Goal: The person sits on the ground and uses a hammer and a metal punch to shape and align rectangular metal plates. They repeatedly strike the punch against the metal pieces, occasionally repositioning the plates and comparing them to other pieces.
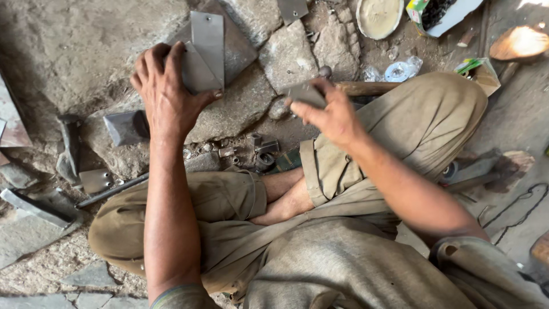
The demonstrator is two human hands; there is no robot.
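Metal sheet [207,50]: bent, lies on the stone slab [74,51], pinned at its lower left edge.
Left hand [167,94]: closed on the sheet.
Right hand [331,114]: grips a small grey plate [306,94] above the knee.
Hammer handle [366,88]: behind the right hand.

Seated cross-legged on stone floor [68,51], left hand [166,91] gripping folded metal sheets [207,51], right hand [329,111] holding small metal plate [306,94]
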